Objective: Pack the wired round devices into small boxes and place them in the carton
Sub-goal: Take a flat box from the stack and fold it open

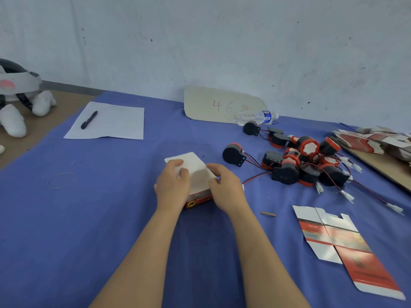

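Head view showed the small box (196, 174) sitting near the middle of the desk (89, 218), white top flap up and a red printed side facing the person. The left hand (172, 185) gripped its left side with fingers curled over the top. The right hand (224, 187) held the right side, thumb pressed against the flap and fingers wrapped round the far edge. The step looked like closing the box. It would likely go best if one hand pinned the body flat while the other tucked the flap squarely, with any lead kept inside so it did not get pinched. Whether a device was already inside could not be told. The pile of wired round devices (300, 162) lay toward the desk's right edge, well apart from the box. A flattened box blank (338, 241) lay near the front right corner. No carton was in view.
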{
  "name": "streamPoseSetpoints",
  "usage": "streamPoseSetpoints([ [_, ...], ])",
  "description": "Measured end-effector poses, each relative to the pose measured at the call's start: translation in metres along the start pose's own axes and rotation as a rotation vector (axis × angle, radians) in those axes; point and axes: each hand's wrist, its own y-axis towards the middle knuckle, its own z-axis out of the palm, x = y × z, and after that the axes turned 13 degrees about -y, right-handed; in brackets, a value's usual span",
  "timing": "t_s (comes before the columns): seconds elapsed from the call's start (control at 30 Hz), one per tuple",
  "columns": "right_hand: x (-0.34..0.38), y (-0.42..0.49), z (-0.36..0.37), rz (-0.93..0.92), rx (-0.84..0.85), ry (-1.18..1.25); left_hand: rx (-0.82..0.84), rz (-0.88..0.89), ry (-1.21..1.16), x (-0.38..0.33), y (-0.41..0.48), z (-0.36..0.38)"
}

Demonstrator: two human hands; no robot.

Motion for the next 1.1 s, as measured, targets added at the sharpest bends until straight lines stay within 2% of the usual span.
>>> streamPoseSetpoints([
  [0.1,-0.002,0.007,-0.009,0.050,-0.002,-0.053,-0.015,-0.024,-0.016,0.000,0.000,0.000],
  [0.23,0.002,0.043,-0.022,0.146,-0.308,-0.092,-0.042,0.020,-0.028,0.000,-0.003,-0.001],
  [0.3,0.005,0.064,-0.028,0.220,-0.347,-0.010,-0.059,0.057,-0.044,0.001,-0.004,0.000],
  [0.4,0.002,0.087,-0.023,0.248,-0.187,-0.009,-0.054,0.102,-0.034,0.000,-0.003,0.001],
  [0.5,-0.003,0.097,-0.016,0.232,-0.037,-0.186,-0.049,0.152,0.019,-0.001,-0.003,0.000],
  [0.63,-0.003,0.097,-0.020,0.328,-0.017,-0.374,-0.056,0.166,0.027,-0.001,-0.002,-0.001],
  [0.8,-0.005,0.083,-0.033,0.398,0.007,-0.305,-0.059,0.169,0.017,0.001,0.000,-0.001],
  [0.83,-0.006,0.078,-0.037,0.382,-0.049,-0.280,-0.060,0.172,0.022,0.001,-0.001,-0.001],
  [0.9,-0.006,0.066,-0.044,0.306,-0.264,-0.116,-0.053,0.182,0.029,0.001,-0.001,0.000],
  [1.0,0.005,0.040,-0.049,0.068,-0.561,0.155,-0.034,0.177,0.035,0.001,0.000,0.002],
  [1.03,0.010,0.032,-0.047,-0.013,-0.570,0.160,-0.030,0.178,0.040,0.001,0.000,0.003],
  [1.1,0.013,0.020,-0.039,-0.098,-0.456,0.096,-0.030,0.178,0.044,0.003,0.001,0.003],
])
